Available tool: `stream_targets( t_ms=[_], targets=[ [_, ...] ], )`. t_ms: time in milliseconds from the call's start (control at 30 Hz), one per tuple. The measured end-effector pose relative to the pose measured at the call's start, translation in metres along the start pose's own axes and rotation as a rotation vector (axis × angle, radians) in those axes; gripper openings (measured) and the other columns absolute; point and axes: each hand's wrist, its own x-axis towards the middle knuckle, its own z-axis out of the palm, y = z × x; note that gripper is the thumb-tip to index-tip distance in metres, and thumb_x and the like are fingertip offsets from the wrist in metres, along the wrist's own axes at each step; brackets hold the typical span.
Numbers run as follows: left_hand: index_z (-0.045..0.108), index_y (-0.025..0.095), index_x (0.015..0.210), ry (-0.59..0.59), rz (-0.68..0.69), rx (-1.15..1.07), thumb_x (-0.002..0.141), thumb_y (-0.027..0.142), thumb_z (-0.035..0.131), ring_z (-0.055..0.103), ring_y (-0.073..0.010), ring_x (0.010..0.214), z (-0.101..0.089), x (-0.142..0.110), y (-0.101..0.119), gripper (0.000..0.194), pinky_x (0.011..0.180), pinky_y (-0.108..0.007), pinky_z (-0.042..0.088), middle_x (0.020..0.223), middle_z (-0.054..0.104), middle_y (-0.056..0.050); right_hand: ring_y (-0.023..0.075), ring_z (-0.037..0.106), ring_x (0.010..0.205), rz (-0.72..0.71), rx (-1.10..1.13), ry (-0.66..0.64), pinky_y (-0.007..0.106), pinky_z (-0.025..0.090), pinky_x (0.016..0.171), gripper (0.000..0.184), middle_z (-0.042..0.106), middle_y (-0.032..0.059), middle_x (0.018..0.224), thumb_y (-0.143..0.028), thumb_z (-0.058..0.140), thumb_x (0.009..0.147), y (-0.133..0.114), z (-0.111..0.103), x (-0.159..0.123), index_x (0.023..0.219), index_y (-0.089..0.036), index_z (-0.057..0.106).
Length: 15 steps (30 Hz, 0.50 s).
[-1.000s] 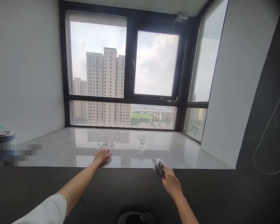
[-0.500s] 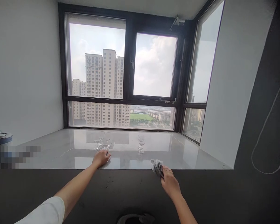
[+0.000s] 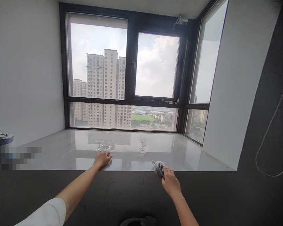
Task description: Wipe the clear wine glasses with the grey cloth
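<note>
My left hand (image 3: pixel 102 159) is low over the front of the glossy windowsill (image 3: pixel 61 153). Its fingers are curled round a small clear stemmed glass (image 3: pixel 107 147), whose lower part the hand hides. Just behind it stand several more stemmed glasses (image 3: pixel 98 146), upright and close together. My right hand (image 3: pixel 171 181) is closed on a crumpled grey cloth (image 3: pixel 158 168) at the sill's front edge. Between the two hands, farther back, a pair of stemmed glasses (image 3: pixel 143 145) stands upright, one partly behind the other.
A round tub (image 3: pixel 1 142) with a green-capped container by it sits at the sill's left end, beside a blurred-out patch. Dark-framed windows (image 3: pixel 129 100) rise behind the sill. A cord loop (image 3: pixel 269 135) hangs at the right.
Both hands keep nearly the same place and hold. The view has shifted only slightly.
</note>
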Motion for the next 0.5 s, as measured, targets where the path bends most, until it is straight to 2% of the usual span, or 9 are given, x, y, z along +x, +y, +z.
stream_targets(
  t_ms=[233,500],
  targets=[
    [0.067,0.017,0.116,-0.006,0.001,0.002,0.092,0.045,0.039,0.057,-0.031,0.117,-0.0006,0.0,-0.0004,0.046,0.096,-0.041,0.043,0.123,0.067,-0.016,0.0252,0.039,0.137,0.005,-0.019,-0.013,0.035,0.044,0.101,0.054,0.049,0.0125,0.146,-0.014,0.041,0.089,-0.0019,-0.0024,0.0003,0.142,-0.015,0.048],
    [0.067,0.017,0.114,-0.005,0.0,0.007,0.093,0.044,0.04,0.058,-0.0305,0.116,-0.0013,-0.0011,0.0006,0.044,0.095,-0.04,0.043,0.121,0.067,-0.016,0.0246,0.044,0.132,0.0,-0.036,-0.023,0.033,0.042,0.101,0.051,0.053,0.0117,0.14,-0.016,0.043,0.088,-0.0063,-0.0093,0.0047,0.138,-0.02,0.052]
  ],
)
